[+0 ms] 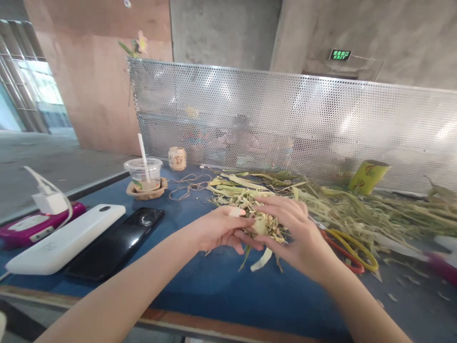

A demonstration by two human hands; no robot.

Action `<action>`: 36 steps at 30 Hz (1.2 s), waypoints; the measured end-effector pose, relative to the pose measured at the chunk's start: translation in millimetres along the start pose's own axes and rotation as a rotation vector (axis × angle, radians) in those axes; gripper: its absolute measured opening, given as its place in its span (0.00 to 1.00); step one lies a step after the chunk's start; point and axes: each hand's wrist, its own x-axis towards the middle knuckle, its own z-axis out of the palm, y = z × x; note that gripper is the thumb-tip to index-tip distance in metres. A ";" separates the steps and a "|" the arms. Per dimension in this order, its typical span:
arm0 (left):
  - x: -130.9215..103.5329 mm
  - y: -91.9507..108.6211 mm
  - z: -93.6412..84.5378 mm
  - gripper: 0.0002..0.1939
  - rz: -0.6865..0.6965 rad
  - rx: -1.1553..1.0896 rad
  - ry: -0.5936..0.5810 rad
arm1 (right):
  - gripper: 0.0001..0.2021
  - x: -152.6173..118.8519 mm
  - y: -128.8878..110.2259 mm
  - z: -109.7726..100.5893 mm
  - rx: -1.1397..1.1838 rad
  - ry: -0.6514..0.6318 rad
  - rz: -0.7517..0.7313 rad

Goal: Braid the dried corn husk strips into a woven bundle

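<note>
My left hand point(222, 229) is closed, its thumb and fingers pinching a pale green leaf strip point(260, 226). Facing it from the other side is my right hand point(298, 233), with its fingers apart and its thumb by the strip's lower edge; whether the thumb presses on it I cannot tell. Under and behind both hands spreads a pile of shredded leaf strips point(237, 190), partly hidden by them. One loose strip point(262, 260) hangs or lies just below the fingers. Scissors with red and yellow handles point(352, 247) lie right of my right wrist.
To the left are a black phone point(117, 243), a white power bank point(67, 238), a magenta power strip point(39, 228) and a plastic cup with straw point(143, 166). String point(189, 186) and a small woven jar point(177, 158) sit behind. A yellow-green can point(369, 177) stands near the perforated metal screen point(285, 119).
</note>
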 end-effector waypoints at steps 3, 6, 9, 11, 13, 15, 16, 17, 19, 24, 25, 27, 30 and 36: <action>0.5 2.3 -0.8 0.11 0.050 -0.066 0.120 | 0.10 -0.9 0.5 -6.5 0.176 0.084 0.048; 0.1 5.4 -2.1 0.22 0.175 -0.124 0.221 | 0.15 1.3 1.2 -6.5 0.257 -0.305 0.241; -1.1 7.9 -2.0 0.25 0.228 -0.147 0.216 | 0.09 5.6 1.2 2.3 0.154 -0.313 0.454; -1.9 8.5 -1.1 0.28 0.234 -0.154 0.203 | 0.09 7.7 0.7 8.3 0.199 -0.300 0.512; -2.5 8.4 0.2 0.32 0.229 -0.156 0.205 | 0.10 8.2 0.0 11.3 0.247 -0.266 0.532; -2.9 8.0 1.3 0.36 0.214 -0.144 0.208 | 0.12 7.2 -0.9 11.3 0.272 -0.234 0.519; -3.0 7.9 1.7 0.37 0.209 -0.137 0.211 | 0.12 6.3 -1.1 10.7 0.281 -0.224 0.507; -3.2 8.0 2.1 0.37 0.206 -0.132 0.218 | 0.11 5.4 -1.2 9.8 0.288 -0.219 0.494; -3.4 8.8 2.8 0.37 0.206 -0.130 0.242 | 0.07 3.8 -0.8 8.0 0.301 -0.205 0.460; -3.3 12.5 3.6 0.32 0.226 -0.164 0.335 | 0.06 2.9 3.0 4.4 0.379 -0.195 0.406; -2.8 12.9 3.3 0.31 0.235 -0.177 0.347 | 0.06 3.1 3.9 3.4 0.398 -0.202 0.419; -1.7 13.1 2.2 0.27 0.266 -0.211 0.372 | 0.07 3.3 5.9 1.1 0.431 -0.213 0.455; -1.1 13.7 0.0 0.21 0.321 -0.268 0.382 | 0.07 3.4 9.8 -2.6 0.470 -0.205 0.491; -7.9 18.0 -0.6 0.20 0.320 -0.345 0.343 | 0.07 4.0 14.9 -6.2 0.515 -0.279 0.556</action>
